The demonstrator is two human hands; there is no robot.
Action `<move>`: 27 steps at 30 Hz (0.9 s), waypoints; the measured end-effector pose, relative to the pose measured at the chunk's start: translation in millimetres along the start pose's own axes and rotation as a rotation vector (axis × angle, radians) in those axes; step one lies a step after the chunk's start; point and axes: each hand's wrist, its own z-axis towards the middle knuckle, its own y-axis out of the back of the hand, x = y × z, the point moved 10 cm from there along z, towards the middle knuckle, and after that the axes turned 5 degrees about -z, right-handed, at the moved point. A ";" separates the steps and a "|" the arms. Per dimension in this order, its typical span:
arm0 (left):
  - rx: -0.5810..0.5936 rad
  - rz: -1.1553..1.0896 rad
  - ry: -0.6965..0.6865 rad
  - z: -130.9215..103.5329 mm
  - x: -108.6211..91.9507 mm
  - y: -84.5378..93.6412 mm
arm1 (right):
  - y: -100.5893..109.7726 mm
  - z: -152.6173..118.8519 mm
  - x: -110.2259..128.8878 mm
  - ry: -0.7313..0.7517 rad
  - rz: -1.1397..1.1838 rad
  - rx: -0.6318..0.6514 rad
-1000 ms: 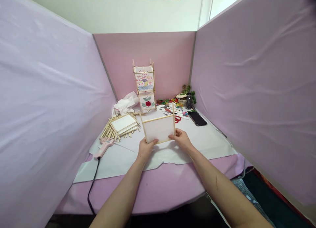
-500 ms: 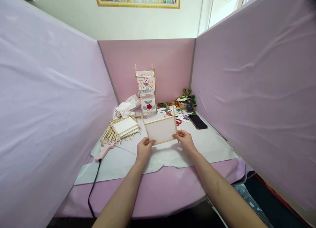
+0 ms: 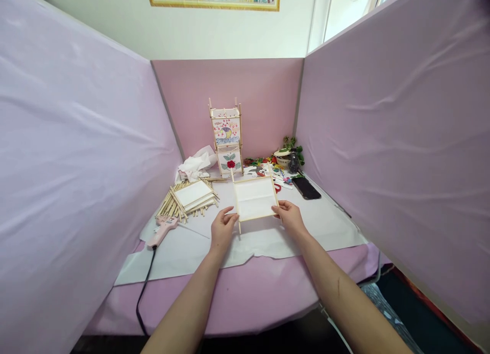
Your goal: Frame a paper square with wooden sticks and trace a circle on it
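A: What's moved vs ½ sec ago?
B: Stick frame (image 3: 255, 198) w/ white sheet: shifted a bit right & re-angled, stick end now poking out below its lower L corner
A: Hands?
B: R hand (image 3: 291, 218) pinches its lower R corner, thumb in front. L hand (image 3: 222, 230) is at the lower L edge, index & thumb parted; can't tell if it grips
A: Frame's where?
B: Between both hands, over the white table cover (image 3: 306, 226), in front of the picture tower (image 3: 228, 134)
A: Containers?
B: Two, back R: cream pot (image 3: 282, 161), sth green at its top, contents too small to tell; dark jar (image 3: 294, 162) just beside it, contents unclear. Phone (image 3: 306, 188) lies nearer
A: And L side?
B: White panels (image 3: 193, 192) stacked on loose sticks (image 3: 163, 208), pink glue gun (image 3: 164, 231) just in front
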 end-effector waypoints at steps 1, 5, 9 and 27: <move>-0.002 0.029 -0.018 -0.6 -1.5 0.5 | 2.1 1.3 -2.9 -0.003 -0.043 -0.001; -0.004 0.181 -0.101 -3.8 -8.1 0.5 | 15.0 3.5 -6.7 0.019 -0.284 -0.047; 0.026 0.352 -0.201 -7.5 -17.2 -6.6 | 30.5 -1.6 10.4 0.126 -0.552 -0.175; 0.444 0.912 -0.279 -32.6 -24.9 -61.8 | -28.0 -21.5 24.8 0.401 -0.975 0.128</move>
